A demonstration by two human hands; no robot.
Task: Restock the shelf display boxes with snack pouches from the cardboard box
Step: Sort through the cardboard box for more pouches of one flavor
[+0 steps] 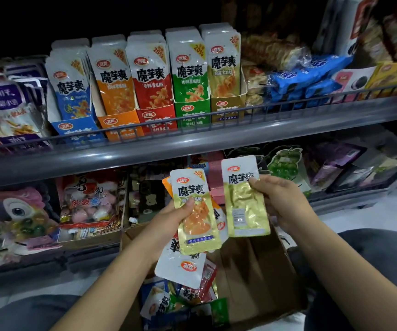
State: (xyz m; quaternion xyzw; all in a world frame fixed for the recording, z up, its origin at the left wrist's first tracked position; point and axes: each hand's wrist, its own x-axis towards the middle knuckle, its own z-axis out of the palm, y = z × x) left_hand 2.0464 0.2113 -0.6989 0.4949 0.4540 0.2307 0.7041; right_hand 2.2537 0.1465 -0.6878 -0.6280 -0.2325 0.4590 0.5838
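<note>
**Gold pouches in both hands, above the box**

Nearest, low in view: cardboard box [252,278] between the knees, with mixed snack pouches [183,297] loose at its left side. Above it, left hand [168,218] gripping a small fanned stack [192,211], gold pouch in front, orange and white ones behind, thumb pressed on the front face. Right hand [281,201] pinching a single gold pouch [244,199] by its right edge, thumb on the printed front, other fingers hidden behind. Both hands closed on their pouches, none free.

Higher, on the wire-fronted shelf [192,142]: five display boxes in a row, blue, orange, red, green, and the gold display box [226,108] at the right end, already quite full.

Probably light, thin and flexible foil, smooth and likely slippery, so easy to slide out of a fanned stack. Best held flat across the middle or by the stiffer sealed edge, then slid upright behind the front pouch. Crushing risk small; bending and slipping more likely.
</note>
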